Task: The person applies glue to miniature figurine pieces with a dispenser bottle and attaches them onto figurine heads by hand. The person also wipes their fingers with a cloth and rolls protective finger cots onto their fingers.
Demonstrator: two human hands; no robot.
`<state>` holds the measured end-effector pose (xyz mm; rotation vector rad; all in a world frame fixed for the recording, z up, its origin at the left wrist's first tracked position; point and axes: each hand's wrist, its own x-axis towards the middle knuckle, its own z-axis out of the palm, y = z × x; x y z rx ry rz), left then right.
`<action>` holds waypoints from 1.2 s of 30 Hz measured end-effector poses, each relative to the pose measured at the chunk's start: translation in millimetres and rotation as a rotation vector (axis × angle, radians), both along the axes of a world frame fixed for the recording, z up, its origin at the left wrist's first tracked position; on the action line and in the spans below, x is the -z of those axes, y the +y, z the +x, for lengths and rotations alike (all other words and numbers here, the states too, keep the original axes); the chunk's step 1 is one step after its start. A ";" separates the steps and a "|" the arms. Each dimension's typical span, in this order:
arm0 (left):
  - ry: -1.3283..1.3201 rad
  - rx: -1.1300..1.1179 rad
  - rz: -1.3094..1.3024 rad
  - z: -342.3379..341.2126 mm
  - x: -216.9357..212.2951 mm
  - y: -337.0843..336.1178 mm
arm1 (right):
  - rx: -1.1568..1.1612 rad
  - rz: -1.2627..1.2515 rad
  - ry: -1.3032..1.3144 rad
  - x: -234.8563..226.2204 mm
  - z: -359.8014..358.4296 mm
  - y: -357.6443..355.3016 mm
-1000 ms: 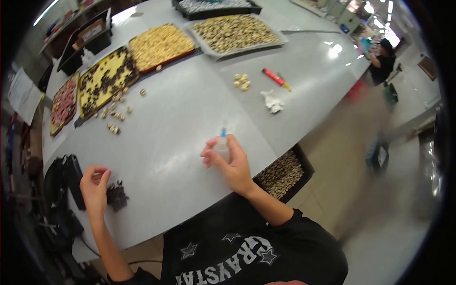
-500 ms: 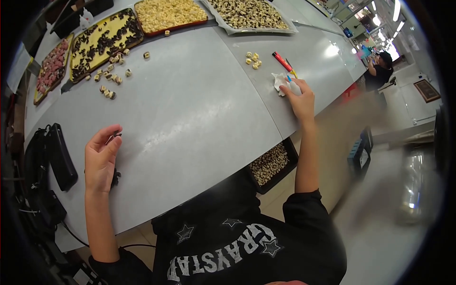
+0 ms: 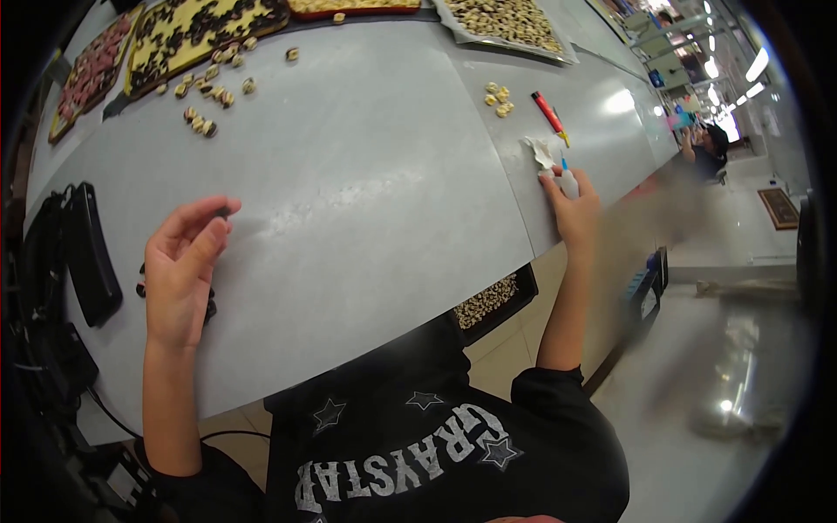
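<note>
My left hand is raised over the near left of the table, thumb and fingertips pinched round a small dark piece. Other small black pieces show partly behind that hand. At the right, my right hand grips a small white squeeze bottle with a blue nozzle pointing up. A crumpled white tissue lies just beyond, close to my fingertips. Past it rests a red tube-shaped tool with a yellow end. Several pale yellow pieces sit to its left.
Loose black-and-cream pieces are scattered at the far left, beside trays of pink, black and cream pieces. A lined tray stands farther back. Black devices edge the left. A bin sits below the table; a person is far right.
The whole view has shifted. My right hand has drawn the bottle slightly away from the tissue, and its nozzle now points up. My left hand keeps its pinch.
</note>
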<state>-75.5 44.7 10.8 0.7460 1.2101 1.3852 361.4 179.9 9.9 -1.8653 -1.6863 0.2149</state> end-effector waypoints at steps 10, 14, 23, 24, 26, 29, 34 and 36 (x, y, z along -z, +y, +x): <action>0.159 -0.106 0.119 -2.5 -9.5 4.5 | -0.328 0.130 0.023 -8.2 -65.9 -13.0; 0.170 -0.108 0.129 -0.6 -9.9 4.6 | -0.362 0.174 0.084 -11.7 -70.8 5.4; 0.257 -0.040 0.096 -3.7 -15.0 -1.7 | -0.006 0.386 -0.248 -15.3 -6.3 25.3; 0.247 -0.039 0.090 -3.4 -13.3 -0.6 | -0.008 0.381 -0.258 -11.4 0.5 24.6; 0.286 -0.040 0.100 -3.8 -13.3 0.5 | -0.026 0.370 -0.274 -6.1 -1.1 21.6; 0.305 -0.043 0.101 -2.4 -9.6 1.3 | 0.006 0.231 -0.210 -4.0 -7.2 12.6; 0.283 -0.043 0.101 -1.7 -7.1 1.9 | -0.043 0.028 0.501 -9.4 3.7 11.4; 0.278 -0.049 0.102 -2.6 -10.7 -0.1 | -0.122 0.058 0.790 -11.5 5.8 19.0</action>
